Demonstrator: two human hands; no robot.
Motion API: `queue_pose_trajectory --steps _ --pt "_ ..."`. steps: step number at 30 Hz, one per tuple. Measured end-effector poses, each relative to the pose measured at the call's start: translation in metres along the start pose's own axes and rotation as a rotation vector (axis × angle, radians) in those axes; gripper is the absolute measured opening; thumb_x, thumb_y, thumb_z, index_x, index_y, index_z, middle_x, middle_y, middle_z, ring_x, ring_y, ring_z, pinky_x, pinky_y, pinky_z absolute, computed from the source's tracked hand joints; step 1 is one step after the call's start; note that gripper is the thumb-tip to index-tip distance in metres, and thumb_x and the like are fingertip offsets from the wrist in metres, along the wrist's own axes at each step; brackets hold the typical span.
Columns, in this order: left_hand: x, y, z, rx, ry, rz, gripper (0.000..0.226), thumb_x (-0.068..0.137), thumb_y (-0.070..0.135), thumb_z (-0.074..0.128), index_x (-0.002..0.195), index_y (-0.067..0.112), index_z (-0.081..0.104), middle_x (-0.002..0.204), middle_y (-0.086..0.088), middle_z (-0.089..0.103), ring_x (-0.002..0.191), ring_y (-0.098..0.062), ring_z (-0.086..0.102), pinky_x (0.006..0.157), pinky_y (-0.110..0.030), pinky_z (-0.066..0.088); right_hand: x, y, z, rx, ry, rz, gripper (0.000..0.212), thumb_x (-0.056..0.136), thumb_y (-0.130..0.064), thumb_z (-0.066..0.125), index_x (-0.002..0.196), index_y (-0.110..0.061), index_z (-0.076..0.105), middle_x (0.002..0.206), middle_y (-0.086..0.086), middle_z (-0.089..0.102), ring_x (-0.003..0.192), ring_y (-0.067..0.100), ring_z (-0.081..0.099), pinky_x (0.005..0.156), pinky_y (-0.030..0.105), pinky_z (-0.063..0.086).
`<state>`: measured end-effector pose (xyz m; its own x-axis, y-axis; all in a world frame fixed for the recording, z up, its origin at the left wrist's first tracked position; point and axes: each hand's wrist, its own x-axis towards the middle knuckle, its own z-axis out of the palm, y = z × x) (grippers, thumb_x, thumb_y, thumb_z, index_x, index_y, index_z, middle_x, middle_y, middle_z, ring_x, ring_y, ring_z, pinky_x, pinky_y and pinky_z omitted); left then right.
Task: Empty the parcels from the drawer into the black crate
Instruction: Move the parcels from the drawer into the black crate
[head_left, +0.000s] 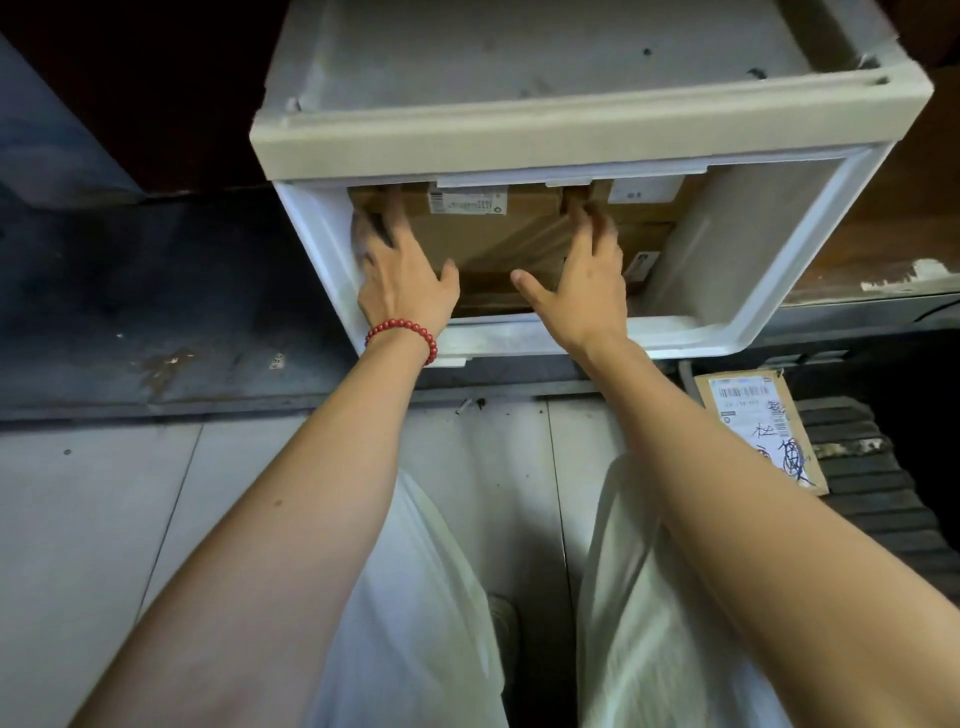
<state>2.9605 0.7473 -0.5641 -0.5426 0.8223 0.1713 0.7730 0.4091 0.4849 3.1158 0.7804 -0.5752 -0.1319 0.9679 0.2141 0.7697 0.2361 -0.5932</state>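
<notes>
Head view showed the white drawer (810, 291) pulled out of its cabinet (519, 130), with cardboard parcels lying flat inside. The left grip (405, 275), wearing a red bead bracelet (402, 332), lay on the left end of the top parcel (488, 228), its fingers reaching down beside the drawer wall and its thumb on the near edge. The right grip (587, 270) mirrored it at the parcel's right end, fingers hooked over that edge and thumb splayed; both sets of fingertips were blurred. Clasping both ends probably suited a wide, flat box that one hand could not span. A second parcel (644, 208) sat just beside it to the right, and more cardboard showed underneath.

The cabinet's front lip overhung the far part of the parcel, so it would likely have to slide toward the person before lifting. On the left the box sat tight against the wall, leaving little finger room; the right side of the drawer was open. One labelled parcel (758, 431) lay on a dark ribbed surface (862, 499) at the lower right, possibly the black crate, though I could not tell.
</notes>
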Motion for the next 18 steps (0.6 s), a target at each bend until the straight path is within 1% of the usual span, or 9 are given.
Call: queue_pose_trajectory --steps 3,7,12,14,16,18 --pt "0.001 0.0 0.003 0.0 0.014 -0.007 0.081 0.088 0.034 0.06 0.151 0.03 0.01 0.155 -0.015 0.007 0.131 -0.034 0.042 0.092 -0.043 0.047 0.001 0.001 0.002 0.001 -0.019 0.016 0.084 0.088 -0.045 0.063 0.152 -0.018 0.015 0.158 0.013 0.011 0.143 0.029 0.022 0.11 0.038 0.033" --pt "0.001 -0.001 0.002 -0.018 -0.001 -0.034 0.078 0.089 0.029 0.059 0.15 0.032 0.01 0.153 -0.014 0.013 0.127 -0.034 0.045 0.092 -0.043 0.046 0.001 0.001 0.002 0.027 -0.032 0.021 0.083 0.087 -0.044 0.065 0.151 -0.024 0.016 0.157 0.014 0.011 0.142 0.031 0.024 0.108 0.041 0.036" --pt "-0.006 0.005 0.002 -0.068 0.016 -0.065 0.073 0.091 0.023 0.056 0.149 0.032 0.014 0.154 -0.015 0.012 0.131 -0.032 0.04 0.09 -0.042 0.047 -0.001 0.0 0.002 0.074 -0.03 0.035 0.085 0.086 -0.044 0.066 0.152 -0.025 0.015 0.155 0.014 0.012 0.14 0.032 0.026 0.107 0.041 0.037" --pt "-0.008 0.008 0.004 -0.075 0.029 -0.084 0.07 0.091 0.022 0.056 0.148 0.031 0.017 0.154 -0.015 0.012 0.13 -0.034 0.04 0.088 -0.041 0.048 -0.003 -0.004 0.003 0.158 -0.033 0.069 0.085 0.085 -0.043 0.067 0.151 -0.024 0.017 0.155 0.014 0.012 0.14 0.031 0.025 0.109 0.04 0.035" --pt "-0.011 0.012 0.006 -0.117 0.038 -0.099 0.067 0.089 0.022 0.057 0.146 0.03 0.022 0.154 -0.017 0.008 0.13 -0.036 0.039 0.089 -0.042 0.049 -0.005 -0.009 0.004 0.35 -0.039 0.153 0.084 0.085 -0.041 0.068 0.15 -0.022 0.019 0.154 0.012 0.011 0.141 0.029 0.023 0.111 0.038 0.031" --pt "-0.013 0.018 0.008 -0.162 0.041 -0.081 0.063 0.089 0.022 0.058 0.143 0.031 0.028 0.155 -0.019 0.003 0.131 -0.037 0.038 0.09 -0.041 0.05 -0.008 -0.016 0.005 0.525 -0.042 0.241 0.081 0.085 -0.039 0.068 0.149 -0.022 0.021 0.153 0.011 0.012 0.14 0.028 0.024 0.111 0.036 0.03"
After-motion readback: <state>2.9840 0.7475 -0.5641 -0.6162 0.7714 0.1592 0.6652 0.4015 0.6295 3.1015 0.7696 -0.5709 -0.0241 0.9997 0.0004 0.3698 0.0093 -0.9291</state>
